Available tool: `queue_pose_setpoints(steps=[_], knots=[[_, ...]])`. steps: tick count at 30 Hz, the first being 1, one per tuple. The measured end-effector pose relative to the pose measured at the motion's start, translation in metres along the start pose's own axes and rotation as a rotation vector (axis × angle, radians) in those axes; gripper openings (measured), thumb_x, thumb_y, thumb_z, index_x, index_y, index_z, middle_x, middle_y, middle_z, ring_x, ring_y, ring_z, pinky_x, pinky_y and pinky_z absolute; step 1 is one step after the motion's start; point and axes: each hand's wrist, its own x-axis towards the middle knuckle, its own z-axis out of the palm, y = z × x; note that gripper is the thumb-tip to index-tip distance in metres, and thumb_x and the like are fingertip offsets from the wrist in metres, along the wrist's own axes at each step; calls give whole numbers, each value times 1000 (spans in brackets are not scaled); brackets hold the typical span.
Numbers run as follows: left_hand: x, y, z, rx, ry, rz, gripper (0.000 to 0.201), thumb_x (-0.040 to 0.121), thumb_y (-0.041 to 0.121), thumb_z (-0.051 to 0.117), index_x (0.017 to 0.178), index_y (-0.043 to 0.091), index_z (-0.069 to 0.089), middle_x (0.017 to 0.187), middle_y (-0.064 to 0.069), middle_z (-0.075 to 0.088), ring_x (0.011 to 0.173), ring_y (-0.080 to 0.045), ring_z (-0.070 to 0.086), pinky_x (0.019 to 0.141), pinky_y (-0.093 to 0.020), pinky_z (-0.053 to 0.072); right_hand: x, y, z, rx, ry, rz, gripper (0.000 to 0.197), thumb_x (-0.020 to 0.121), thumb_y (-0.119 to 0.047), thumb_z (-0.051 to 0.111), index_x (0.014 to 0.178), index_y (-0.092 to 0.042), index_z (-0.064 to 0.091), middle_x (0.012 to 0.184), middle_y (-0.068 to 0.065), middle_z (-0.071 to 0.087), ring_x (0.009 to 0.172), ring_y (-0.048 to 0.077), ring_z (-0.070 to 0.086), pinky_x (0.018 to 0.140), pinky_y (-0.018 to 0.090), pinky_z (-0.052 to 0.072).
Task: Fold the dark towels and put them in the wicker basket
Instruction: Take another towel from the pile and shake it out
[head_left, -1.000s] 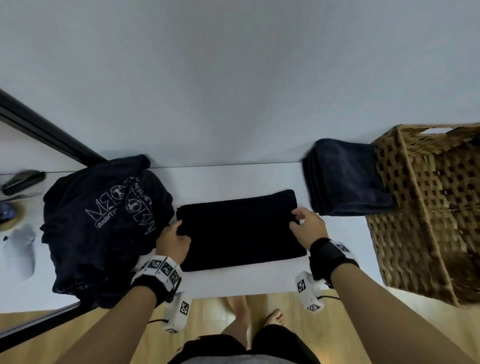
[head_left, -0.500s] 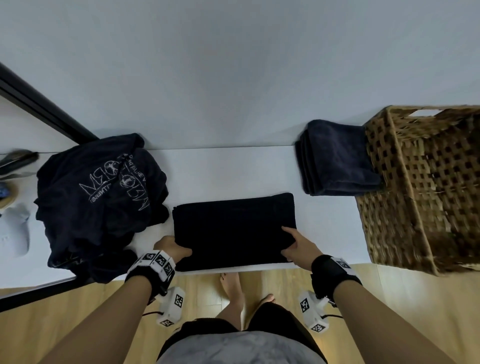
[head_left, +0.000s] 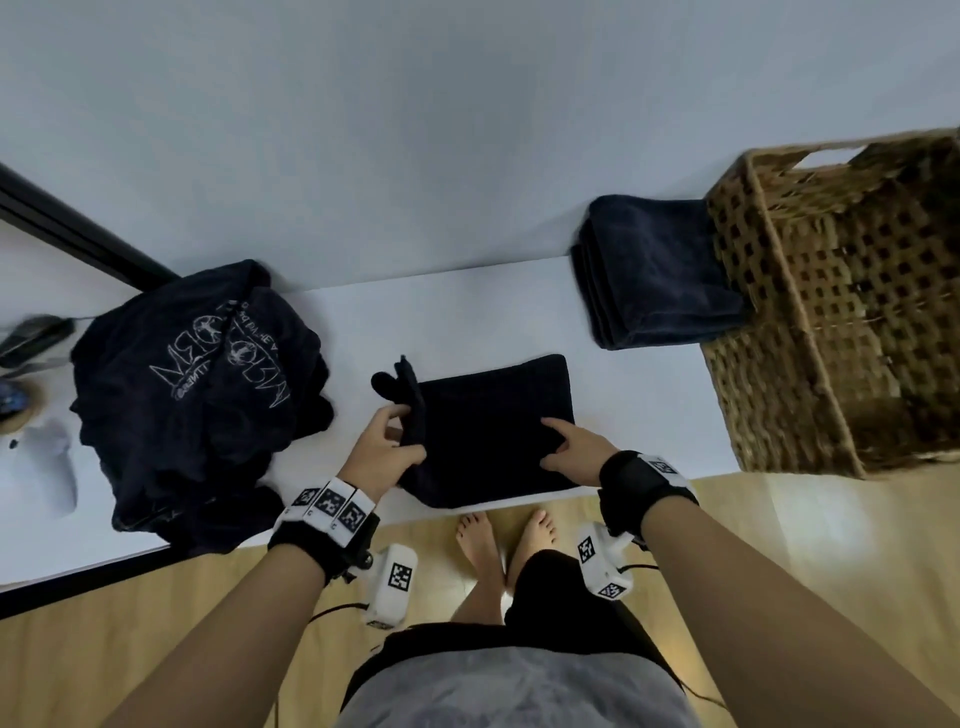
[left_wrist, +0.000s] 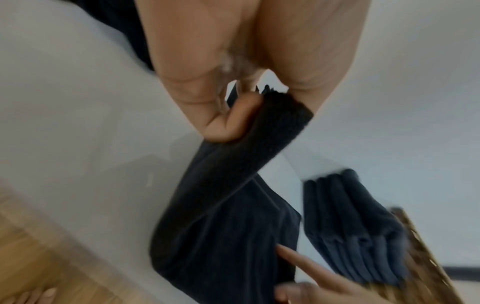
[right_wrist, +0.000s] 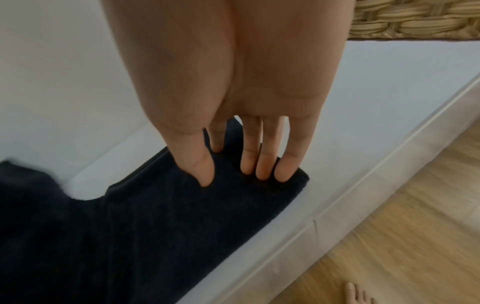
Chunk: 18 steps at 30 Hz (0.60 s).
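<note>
A black towel (head_left: 493, 426) lies folded on the white table (head_left: 467, 312), near its front edge. My left hand (head_left: 387, 447) pinches the towel's left end (left_wrist: 275, 131) and holds it raised off the table, turned toward the right. My right hand (head_left: 569, 449) presses straight fingers (right_wrist: 265, 164) flat on the towel's right end (right_wrist: 233, 205). A stack of folded dark blue towels (head_left: 660, 270) sits at the back right, touching the wicker basket (head_left: 841, 312). What is inside the basket I cannot make out.
A heap of dark cloth with white lettering (head_left: 197, 395) covers the left of the table. Small objects lie at the far left edge (head_left: 31, 338). A wooden floor (head_left: 831, 519) and bare feet (head_left: 504, 530) show below the table's front edge.
My left hand took hold of the towel's left end and lifted it up and over toward the right. My right hand stayed at the right end, fingers now pressed flat.
</note>
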Motion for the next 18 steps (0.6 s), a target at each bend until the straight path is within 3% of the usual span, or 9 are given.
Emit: queue_pose_setpoints(steps=[2, 3, 6, 8, 10, 11, 13, 15, 18], knots=[[-5, 11, 20, 105, -14, 60, 59, 80, 1, 64, 130, 30, 48, 105, -5, 56, 89, -23, 62, 62, -30, 53, 0, -8, 0, 76, 26, -11, 51, 98, -36, 53, 146, -23, 43, 139, 9, 55, 122, 25, 54, 97, 27, 42], [-8, 16, 32, 166, -20, 89, 65, 80, 5, 66, 135, 31, 45, 106, -3, 56, 92, -21, 62, 66, -29, 54, -2, -14, 1, 207, 24, -8, 46, 100, -41, 49, 141, -20, 49, 135, 9, 58, 117, 25, 58, 98, 32, 46], [-14, 23, 64, 366, -69, 188, 74, 79, 15, 68, 145, 32, 38, 111, -3, 55, 96, -18, 59, 84, -31, 53, -9, -34, -3, 715, -94, 43, 51, 92, -61, 50, 126, -23, 59, 115, 4, 67, 102, 20, 66, 80, 33, 55], [-16, 26, 82, 453, -144, 224, 68, 82, 21, 68, 142, 37, 40, 109, 2, 52, 85, -13, 62, 73, -21, 53, -11, -41, -6, 852, -120, 24, 47, 84, -62, 63, 113, -25, 65, 108, 3, 70, 101, 20, 68, 71, 31, 58], [-17, 28, 95, 468, -219, 198, 52, 86, 24, 67, 134, 30, 49, 110, 5, 51, 71, -10, 68, 64, -19, 55, -9, -44, -8, 792, -72, -20, 39, 81, -52, 72, 102, -20, 67, 101, 4, 72, 95, 19, 70, 65, 30, 57], [-18, 28, 100, 446, -246, 169, 46, 87, 22, 67, 131, 23, 53, 113, 6, 53, 70, -9, 70, 68, -22, 58, -7, -43, -8, 706, -16, -30, 32, 83, -45, 72, 97, -17, 65, 97, 5, 73, 90, 20, 70, 65, 30, 56], [-17, 27, 102, 343, -273, 117, 42, 88, 15, 65, 130, 16, 58, 116, 6, 59, 77, -9, 72, 78, -27, 59, 0, -39, -9, 567, 104, -37, 17, 89, -30, 68, 91, -13, 63, 97, 10, 71, 92, 26, 68, 77, 38, 57], [-14, 25, 97, 240, -243, 104, 36, 91, 9, 61, 126, 14, 62, 109, 5, 66, 80, -8, 71, 74, -24, 59, 6, -34, -12, 539, 118, -44, 7, 91, -18, 62, 93, -11, 65, 103, 15, 70, 100, 31, 66, 92, 46, 53], [-5, 22, 83, 249, -118, 102, 22, 93, 9, 58, 112, 16, 68, 97, -1, 70, 75, -9, 70, 66, -21, 58, 9, -25, -20, 497, 78, -34, 13, 92, -17, 61, 104, -13, 65, 109, 13, 70, 103, 30, 65, 96, 47, 51]])
